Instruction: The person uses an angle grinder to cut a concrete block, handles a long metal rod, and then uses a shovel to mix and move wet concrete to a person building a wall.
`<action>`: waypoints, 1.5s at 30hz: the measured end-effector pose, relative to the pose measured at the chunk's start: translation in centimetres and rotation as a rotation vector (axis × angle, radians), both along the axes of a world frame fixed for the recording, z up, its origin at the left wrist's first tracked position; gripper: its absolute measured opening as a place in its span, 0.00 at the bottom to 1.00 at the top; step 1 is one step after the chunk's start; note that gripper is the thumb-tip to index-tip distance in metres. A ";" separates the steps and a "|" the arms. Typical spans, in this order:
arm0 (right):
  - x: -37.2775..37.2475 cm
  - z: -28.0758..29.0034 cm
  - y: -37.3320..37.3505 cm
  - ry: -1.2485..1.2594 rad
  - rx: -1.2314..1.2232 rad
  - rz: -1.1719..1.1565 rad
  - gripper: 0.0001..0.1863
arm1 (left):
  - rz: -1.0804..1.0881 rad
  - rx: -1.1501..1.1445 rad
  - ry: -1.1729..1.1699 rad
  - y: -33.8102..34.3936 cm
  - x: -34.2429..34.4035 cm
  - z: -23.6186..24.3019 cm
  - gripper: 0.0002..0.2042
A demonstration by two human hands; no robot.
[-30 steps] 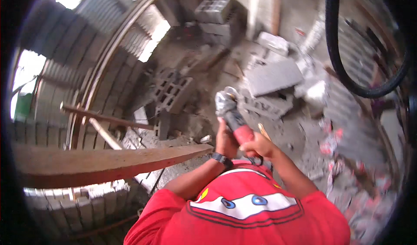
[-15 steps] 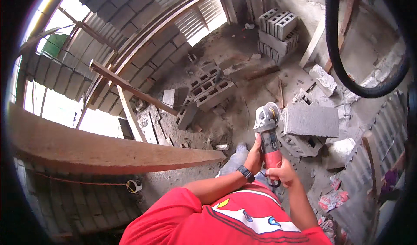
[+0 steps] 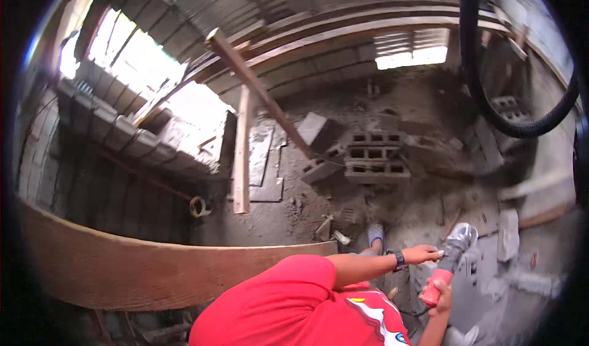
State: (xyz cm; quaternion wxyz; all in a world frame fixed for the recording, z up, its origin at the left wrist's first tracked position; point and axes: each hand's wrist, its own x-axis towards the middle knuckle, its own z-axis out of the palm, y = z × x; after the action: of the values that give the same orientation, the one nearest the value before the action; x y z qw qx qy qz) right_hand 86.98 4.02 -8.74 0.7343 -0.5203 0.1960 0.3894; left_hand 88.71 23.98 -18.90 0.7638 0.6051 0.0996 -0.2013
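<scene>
Tool: I hold an angle grinder (image 3: pixel 450 261) with a red handle and a grey metal head, low at the right of the view, in front of my red shirt (image 3: pixel 294 309).
Right hand: my right hand (image 3: pixel 443 297) is closed around the red handle at the back end of the tool.
Left hand: my left hand (image 3: pixel 423 254) lies on the grey head part, the fingers stretched along it; I cannot tell if they close fully around it. A dark wristwatch (image 3: pixel 399 259) is on this wrist.
How it handles: I judge it rather heavy at the front, hard and stiff, with a smooth body that can slip in dusty hands. It is best taken with two hands, one at the handle and one near the head, away from the disc.
Under the tool: a grey concrete block (image 3: pixel 485 284) lies just below the head; whether the disc touches it I cannot tell.
Floor: rough, dusty ground (image 3: pixel 288 217) with hollow blocks (image 3: pixel 375 159) stacked well apart from me, and loose rubble.
Room: unfinished block walls (image 3: pixel 116 131), a leaning wooden beam (image 3: pixel 257 91), a wide plank (image 3: pixel 141 266) near me at the left, a black hose (image 3: pixel 491 100) hanging at the right.
</scene>
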 end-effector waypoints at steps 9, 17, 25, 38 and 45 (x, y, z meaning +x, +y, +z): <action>15.8 -2.5 8.5 0.177 -0.021 -0.019 0.23 | 0.253 0.614 0.052 25.2 0.6 0.1 0.25; 28.4 -6.1 17.6 0.406 0.067 -0.056 0.18 | 0.449 0.799 0.349 31.1 -10.6 -3.5 0.26; 36.3 -9.5 24.9 0.503 0.096 0.014 0.14 | 0.373 0.719 0.740 29.1 -15.6 -3.6 0.27; 45.7 -4.8 34.1 0.613 -0.037 0.159 0.19 | 0.726 0.812 0.635 36.2 -3.4 6.1 0.32; 47.9 -4.7 35.4 0.463 -0.016 0.147 0.18 | 1.233 1.510 0.747 55.1 -9.6 28.9 0.36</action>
State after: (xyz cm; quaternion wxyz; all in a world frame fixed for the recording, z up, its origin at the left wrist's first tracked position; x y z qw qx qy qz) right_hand 134.92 39.45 -13.48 0.6352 -0.4358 0.3240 0.5492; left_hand 79.07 79.08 9.98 0.0779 0.6687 0.7211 0.1640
